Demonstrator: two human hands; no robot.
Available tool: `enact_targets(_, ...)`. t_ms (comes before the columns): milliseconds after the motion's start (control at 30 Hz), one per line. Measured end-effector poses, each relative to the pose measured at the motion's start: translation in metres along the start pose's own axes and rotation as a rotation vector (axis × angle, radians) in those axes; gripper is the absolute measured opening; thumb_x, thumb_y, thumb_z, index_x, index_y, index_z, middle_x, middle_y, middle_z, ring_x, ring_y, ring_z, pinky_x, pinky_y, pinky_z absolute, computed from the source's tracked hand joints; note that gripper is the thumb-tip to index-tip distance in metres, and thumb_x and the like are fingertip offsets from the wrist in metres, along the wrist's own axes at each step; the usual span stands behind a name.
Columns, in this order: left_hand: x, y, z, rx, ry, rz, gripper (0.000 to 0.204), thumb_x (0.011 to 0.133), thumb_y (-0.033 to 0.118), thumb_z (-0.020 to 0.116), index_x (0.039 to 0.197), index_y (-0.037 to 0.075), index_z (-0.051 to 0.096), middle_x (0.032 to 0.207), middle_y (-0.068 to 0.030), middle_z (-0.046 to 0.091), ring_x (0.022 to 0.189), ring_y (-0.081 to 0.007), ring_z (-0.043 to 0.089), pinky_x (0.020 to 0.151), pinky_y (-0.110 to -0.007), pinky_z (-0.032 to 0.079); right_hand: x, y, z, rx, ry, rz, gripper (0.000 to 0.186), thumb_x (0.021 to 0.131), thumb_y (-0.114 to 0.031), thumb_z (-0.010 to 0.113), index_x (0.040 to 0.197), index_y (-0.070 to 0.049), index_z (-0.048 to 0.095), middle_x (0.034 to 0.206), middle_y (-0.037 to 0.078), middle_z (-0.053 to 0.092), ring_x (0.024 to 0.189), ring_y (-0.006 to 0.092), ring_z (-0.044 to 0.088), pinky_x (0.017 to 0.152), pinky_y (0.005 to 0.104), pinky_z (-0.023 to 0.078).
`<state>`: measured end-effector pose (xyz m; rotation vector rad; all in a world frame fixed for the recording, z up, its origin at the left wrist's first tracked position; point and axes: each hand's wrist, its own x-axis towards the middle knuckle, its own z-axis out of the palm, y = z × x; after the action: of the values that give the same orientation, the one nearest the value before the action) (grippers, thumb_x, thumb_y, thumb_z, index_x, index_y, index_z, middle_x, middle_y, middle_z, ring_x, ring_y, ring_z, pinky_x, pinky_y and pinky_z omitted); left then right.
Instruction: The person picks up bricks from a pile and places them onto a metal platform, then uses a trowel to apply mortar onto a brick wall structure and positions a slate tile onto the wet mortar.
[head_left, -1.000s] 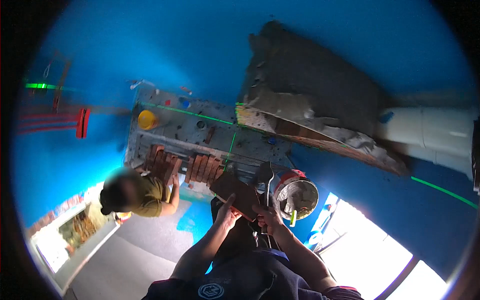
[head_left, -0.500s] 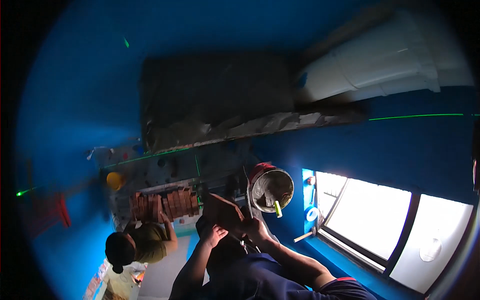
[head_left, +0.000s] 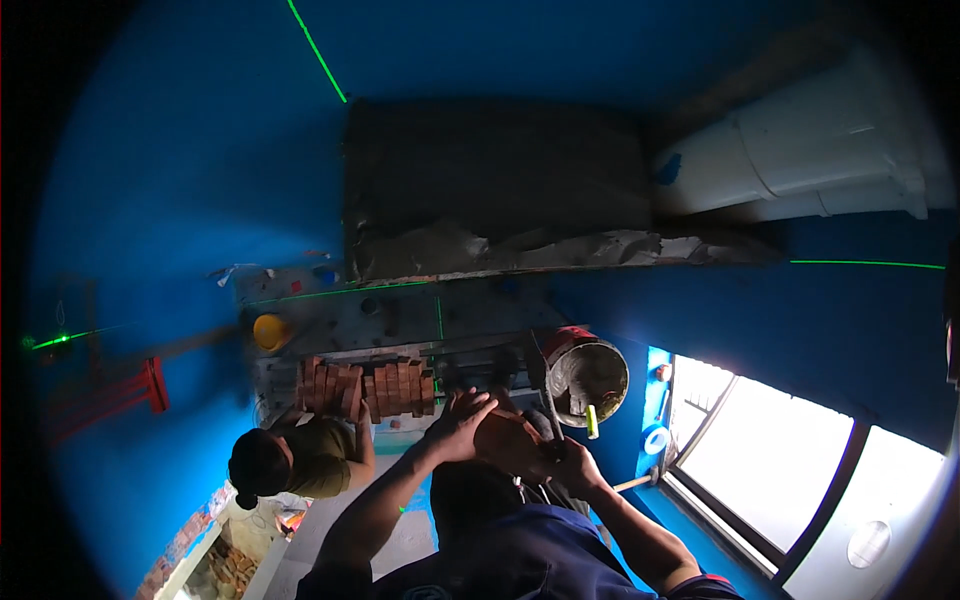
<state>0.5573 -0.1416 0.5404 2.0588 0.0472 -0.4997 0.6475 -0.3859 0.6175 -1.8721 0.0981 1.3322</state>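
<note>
Head view: one flat, red-brown rectangular brick (head_left: 508,447), tilted, located between the wearer's two hands, before a dark navy shirt (head_left: 520,550). Left hand (head_left: 460,428): fingers extended, lying at the brick's upper left edge; whether it grips or only touches, cannot tell. Right hand (head_left: 578,470): fingers curled about the brick's lower right end; one long, slim grey tool (head_left: 552,418) rises from the same hand. Just beyond, to the right: one round red bucket with grey-smeared inner wall (head_left: 613,372), a yellow-green handle (head_left: 592,422) at its near rim. Ahead, to the left: one row of red-brown bricks (head_left: 395,388), packed side by side; a co-worker in an olive shirt (head_left: 318,460) reaches toward it. Behind the row: one round yellow object (head_left: 269,332). Above: one dark grey, box-shaped mass (head_left: 500,180), ragged along its lower edge; beside it, one thick white pipe (head_left: 800,150). Right: one bright, dark-framed window (head_left: 765,455).
</note>
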Motion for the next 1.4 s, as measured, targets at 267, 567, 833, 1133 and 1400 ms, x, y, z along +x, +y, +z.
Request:
enact_targets(267,0.016,0.010,0.002,-0.330,-0.535,-0.093,0.071,0.051,0.014,0.078,0.116,0.007,0.053,0.116,-0.0121,0.054,0.111,-0.0281,0.049,0.091,-0.037,0.041,-0.010,0.009,-0.019,-0.062,-0.241,-0.196,0.041,0.069,-0.013,0.078,0.103,0.000,0.059,0.092,0.004,0.063,0.085,0.0112,0.058,0.073,0.0273,0.049)
enact_targets(567,-0.064,-0.090,0.119,-0.579,0.154,-0.527,0.090,0.060,0.015,0.074,0.137,0.006,0.028,0.131,-0.0181,0.040,0.121,-0.0289,0.040,0.098,-0.038,0.036,0.027,0.057,-0.018,-0.531,-0.051,-0.063,0.043,0.073,-0.021,0.075,0.108,-0.003,0.057,0.097,0.007,0.063,0.087,0.0161,0.059,0.075,0.0286,0.047)
enact_targets(833,-0.106,-0.137,0.116,-0.191,0.499,-1.226,0.067,0.058,0.030,0.079,0.112,0.004,0.048,0.106,-0.0173,0.058,0.100,-0.0346,0.056,0.082,-0.041,0.049,0.024,0.098,-0.037,-0.368,-0.180,0.438,0.032,0.072,-0.025,0.077,0.088,-0.003,0.061,0.068,0.001,0.059,0.046,0.0085,0.047,0.040,0.0240,0.036)
enact_targets(1133,-0.127,-0.222,0.149,-0.452,0.635,-1.546,0.072,0.059,0.033,0.083,0.108,-0.001,0.042,0.107,-0.0201,0.057,0.097,-0.0338,0.058,0.078,-0.040,0.051,0.051,0.086,-0.017,-0.269,-0.117,0.544,0.032,0.071,-0.025,0.078,0.087,-0.006,0.058,0.072,0.001,0.059,0.049,0.0063,0.045,0.041,0.0222,0.034)
enact_targets(1400,-0.156,-0.310,0.252,-0.362,0.783,-1.389,0.074,0.060,0.037,0.080,0.110,-0.004,0.043,0.104,-0.0204,0.056,0.091,-0.0321,0.060,0.073,-0.040,0.051,0.071,0.081,0.012,-0.202,-0.241,0.591,0.019,0.086,-0.018,0.061,0.097,-0.007,0.051,0.079,0.011,0.066,0.038,0.0040,0.034,0.034,0.0199,0.027)
